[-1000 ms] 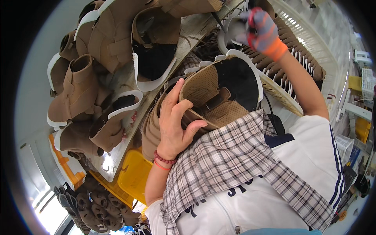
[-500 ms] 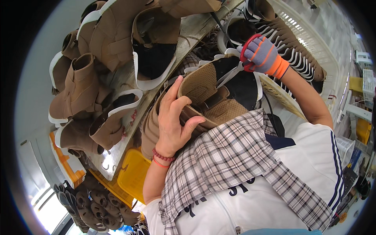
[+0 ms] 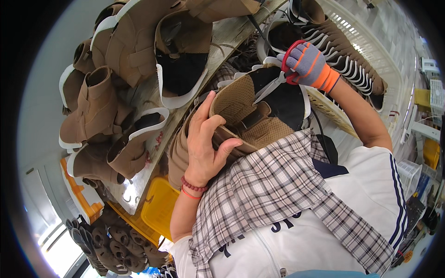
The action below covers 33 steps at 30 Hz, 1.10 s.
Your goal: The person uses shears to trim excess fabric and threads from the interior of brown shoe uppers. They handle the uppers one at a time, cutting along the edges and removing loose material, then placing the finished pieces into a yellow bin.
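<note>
Worktable: a pale, worn wooden bench top (image 3: pixel 222 44) runs from the upper right down to the lower left, with brown suede boot uppers with white edging (image 3: pixel 125 51) heaped along it.
Basket: a white plastic lattice crate (image 3: pixel 371 51) sits at the upper right, filled with a row of dark brown ribbed shoe parts (image 3: pixel 345 55).
Apron: a grey and white checked cloth (image 3: pixel 273 194) covers the person's lap and chest.
Bin: a yellow plastic tray (image 3: pixel 160 206) lies below the bench edge.
Held shoe: a tan mesh shoe upper with black lining (image 3: pixel 255 111) rests above the checked cloth, between both hands.
Left hand (image 3: pixel 206 146): bare, fingers curled around the upper's tan side, thumb pressed underneath.
Right hand (image 3: pixel 308 67): in a grey and orange glove, closed on red-handled scissors (image 3: pixel 280 78) whose blades touch the upper's black opening.
</note>
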Motion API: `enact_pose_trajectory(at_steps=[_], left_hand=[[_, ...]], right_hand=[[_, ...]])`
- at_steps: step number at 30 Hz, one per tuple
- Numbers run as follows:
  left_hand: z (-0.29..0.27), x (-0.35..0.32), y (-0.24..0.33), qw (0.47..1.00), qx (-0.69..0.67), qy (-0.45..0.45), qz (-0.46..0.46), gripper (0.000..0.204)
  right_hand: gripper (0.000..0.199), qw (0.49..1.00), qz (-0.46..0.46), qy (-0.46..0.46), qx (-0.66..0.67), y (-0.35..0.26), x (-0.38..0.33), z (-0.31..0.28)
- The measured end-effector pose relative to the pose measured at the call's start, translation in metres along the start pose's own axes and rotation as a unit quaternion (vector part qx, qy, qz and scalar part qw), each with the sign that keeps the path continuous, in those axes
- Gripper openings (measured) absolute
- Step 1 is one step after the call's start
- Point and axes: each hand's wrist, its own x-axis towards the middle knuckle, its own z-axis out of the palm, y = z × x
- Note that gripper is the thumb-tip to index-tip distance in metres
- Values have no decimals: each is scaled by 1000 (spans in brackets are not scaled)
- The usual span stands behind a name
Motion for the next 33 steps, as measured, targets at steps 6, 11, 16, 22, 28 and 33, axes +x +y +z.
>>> enact_pose_trajectory(at_steps=[6,11,16,22,28,33], left_hand=[[1,0,-1,1000,-1,0,2,52],[1,1,0,1000,-5,1,0,52],[0,-1,3,1000,-11,0,-2,51],[1,0,3,999,-31,-5,-6,50],[0,3,3,1000,-4,-13,5,51],[0,-1,2,1000,-18,1,3,49]], right_hand=[[46,1000,19,-8,-3,-5,-6,3],[50,1000,19,7,3,-4,-10,-7],[51,998,39,38,20,5,-15,-10],[38,999,-5,-9,38,-10,1,-14],[28,912,347,161,148,20,2,-6],[45,819,382,225,364,93,113,44]])
